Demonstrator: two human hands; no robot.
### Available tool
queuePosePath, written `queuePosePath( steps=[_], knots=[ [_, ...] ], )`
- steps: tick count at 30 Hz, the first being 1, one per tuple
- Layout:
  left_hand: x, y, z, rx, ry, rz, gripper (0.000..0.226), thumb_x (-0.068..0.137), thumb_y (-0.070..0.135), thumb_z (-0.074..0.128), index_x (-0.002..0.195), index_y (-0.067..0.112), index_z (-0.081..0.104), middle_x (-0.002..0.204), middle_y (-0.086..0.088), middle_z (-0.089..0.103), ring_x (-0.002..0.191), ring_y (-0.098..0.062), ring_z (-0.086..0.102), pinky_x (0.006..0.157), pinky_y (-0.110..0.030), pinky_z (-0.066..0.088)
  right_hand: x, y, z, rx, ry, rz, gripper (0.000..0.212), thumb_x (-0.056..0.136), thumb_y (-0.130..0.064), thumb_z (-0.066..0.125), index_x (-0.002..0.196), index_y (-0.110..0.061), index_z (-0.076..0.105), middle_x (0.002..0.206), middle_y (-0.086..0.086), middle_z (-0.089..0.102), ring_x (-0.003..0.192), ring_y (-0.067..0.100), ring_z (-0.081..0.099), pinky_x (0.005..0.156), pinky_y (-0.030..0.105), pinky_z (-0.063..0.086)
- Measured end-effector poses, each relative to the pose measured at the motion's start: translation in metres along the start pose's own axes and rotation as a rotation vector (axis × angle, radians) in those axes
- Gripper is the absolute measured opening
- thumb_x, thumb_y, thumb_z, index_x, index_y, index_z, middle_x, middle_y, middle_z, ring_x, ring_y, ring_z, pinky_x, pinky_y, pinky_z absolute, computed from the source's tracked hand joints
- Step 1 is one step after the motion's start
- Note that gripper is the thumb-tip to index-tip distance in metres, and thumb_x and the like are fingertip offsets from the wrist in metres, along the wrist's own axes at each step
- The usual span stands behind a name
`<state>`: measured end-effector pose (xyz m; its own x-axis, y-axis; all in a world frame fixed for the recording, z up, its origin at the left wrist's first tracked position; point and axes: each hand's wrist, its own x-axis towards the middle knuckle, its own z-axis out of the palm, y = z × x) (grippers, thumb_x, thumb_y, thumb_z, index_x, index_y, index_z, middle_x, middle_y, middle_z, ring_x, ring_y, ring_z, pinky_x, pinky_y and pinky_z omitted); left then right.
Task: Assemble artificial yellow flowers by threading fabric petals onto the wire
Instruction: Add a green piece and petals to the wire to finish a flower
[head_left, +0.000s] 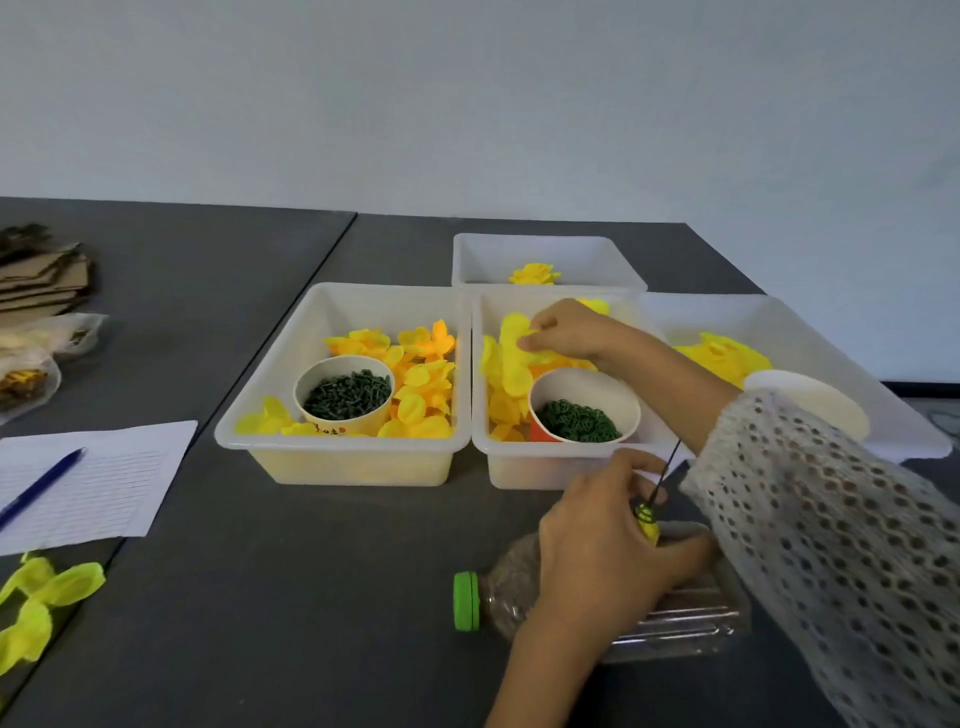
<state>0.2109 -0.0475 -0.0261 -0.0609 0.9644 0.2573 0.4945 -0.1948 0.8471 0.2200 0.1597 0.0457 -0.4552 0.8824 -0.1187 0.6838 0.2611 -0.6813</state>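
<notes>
My left hand (602, 551) holds a thin dark wire (666, 470) with a small yellow and green piece (647, 522) at its lower end, in front of the bins. My right hand (569, 332) reaches into the middle white bin (550, 457) and pinches a pale yellow fabric petal (511, 343) from the heap there. An orange paper cup (584, 408) of small green pieces stands in that bin. The left white bin (337, 457) holds more yellow petals (423, 384) and a second cup (343, 395) of green pieces.
A clear plastic bottle (675, 618) with a green cap (466, 601) lies under my left hand. A far bin (545, 254) holds a finished yellow flower (534, 274). A right bin (810, 332) holds petals. Lined paper (119, 478), a blue pen (41, 486), loose yellow petals (36, 603) and cardboard (41, 280) lie at the left.
</notes>
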Motion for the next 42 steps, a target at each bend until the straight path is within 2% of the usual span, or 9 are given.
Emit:
queuePosePath(
  steps=[4, 9, 13, 19, 22, 28, 33, 37, 42],
  knots=[
    [-0.004, 0.002, -0.007, -0.420, 0.025, 0.074, 0.095, 0.056, 0.059, 0.077, 0.136, 0.049, 0.027, 0.127, 0.023, 0.046, 0.121, 0.000, 0.048, 0.096, -0.021, 0.045, -0.047, -0.015, -0.039, 0.470, 0.023, -0.096, 0.013, 0.093, -0.018, 0.060, 0.081, -0.013, 0.058, 0.075, 0.000, 0.059, 0.069, 0.012, 0.057, 0.064, 0.024, 0.042],
    [-0.008, 0.012, -0.016, -0.655, 0.391, 0.160, 0.062, 0.082, 0.065, 0.045, 0.133, 0.032, 0.032, 0.129, 0.007, 0.048, 0.113, -0.012, 0.057, 0.086, -0.019, 0.048, -0.133, -0.002, -0.079, 0.857, -0.084, -0.179, 0.015, 0.081, -0.026, 0.060, 0.088, -0.015, 0.067, 0.089, 0.009, 0.068, 0.081, 0.024, 0.063, 0.076, 0.034, 0.052],
    [0.005, 0.023, -0.031, -0.676, 0.313, -0.055, 0.051, 0.080, 0.063, 0.042, 0.123, 0.037, 0.041, 0.107, 0.013, 0.066, 0.091, -0.002, 0.066, 0.075, -0.021, 0.049, -0.187, 0.024, -0.077, 0.855, -0.149, -0.142, 0.024, 0.086, -0.026, 0.055, 0.092, -0.011, 0.073, 0.097, 0.013, 0.070, 0.084, 0.026, 0.068, 0.077, 0.040, 0.058],
    [0.011, 0.041, -0.035, -0.559, 0.158, -0.043, 0.030, 0.096, 0.037, 0.056, 0.124, 0.028, 0.050, 0.074, 0.021, 0.066, 0.070, 0.007, 0.063, 0.061, -0.014, 0.048, -0.207, 0.041, -0.055, 0.843, -0.104, -0.013, 0.034, 0.078, -0.029, 0.060, 0.102, -0.005, 0.066, 0.099, 0.018, 0.066, 0.082, 0.030, 0.062, 0.073, 0.037, 0.054],
    [0.009, 0.046, -0.037, -0.544, 0.155, -0.095, 0.024, 0.095, 0.038, 0.057, 0.119, 0.032, 0.054, 0.078, 0.019, 0.062, 0.069, 0.011, 0.057, 0.063, -0.021, 0.050, -0.207, 0.040, -0.049, 0.841, -0.100, -0.006, 0.035, 0.076, -0.032, 0.063, 0.100, -0.007, 0.067, 0.099, 0.020, 0.060, 0.071, 0.021, 0.059, 0.065, 0.029, 0.050],
    [0.009, 0.050, -0.042, -0.450, 0.190, -0.094, 0.039, 0.077, 0.032, 0.061, 0.114, 0.031, 0.051, 0.087, -0.016, 0.063, 0.075, -0.025, 0.058, 0.071, -0.047, 0.053, -0.203, 0.047, -0.043, 0.905, -0.082, -0.006, 0.023, 0.075, -0.032, 0.062, 0.079, -0.015, 0.076, 0.082, 0.008, 0.069, 0.061, 0.017, 0.057, 0.060, 0.026, 0.052],
    [0.015, 0.040, -0.042, -0.619, 0.154, -0.138, 0.025, 0.095, 0.011, 0.062, 0.117, 0.022, 0.056, 0.062, 0.011, 0.060, 0.064, -0.003, 0.059, 0.062, -0.022, 0.052, -0.199, 0.053, -0.041, 0.984, -0.033, 0.035, 0.024, 0.076, -0.031, 0.061, 0.085, -0.010, 0.069, 0.076, 0.007, 0.063, 0.051, 0.012, 0.051, 0.052, 0.022, 0.048],
    [0.017, 0.038, -0.041, -0.826, 0.069, -0.230, 0.021, 0.097, 0.011, 0.057, 0.116, 0.019, 0.059, 0.056, 0.011, 0.061, 0.052, -0.001, 0.056, 0.058, -0.017, 0.051, -0.196, 0.059, -0.038, 1.034, -0.059, 0.075, 0.029, 0.076, -0.033, 0.062, 0.093, -0.010, 0.065, 0.074, 0.003, 0.066, 0.048, 0.009, 0.051, 0.052, 0.021, 0.044],
    [0.019, 0.031, -0.039, -0.760, 0.113, -0.257, 0.020, 0.097, 0.014, 0.059, 0.116, 0.020, 0.064, 0.072, -0.006, 0.052, 0.054, -0.005, 0.049, 0.061, -0.024, 0.046, -0.191, 0.065, -0.033, 1.065, -0.085, 0.118, 0.037, 0.073, -0.037, 0.066, 0.100, -0.011, 0.066, 0.082, 0.004, 0.064, 0.052, 0.009, 0.048, 0.056, 0.023, 0.045]
  ],
)
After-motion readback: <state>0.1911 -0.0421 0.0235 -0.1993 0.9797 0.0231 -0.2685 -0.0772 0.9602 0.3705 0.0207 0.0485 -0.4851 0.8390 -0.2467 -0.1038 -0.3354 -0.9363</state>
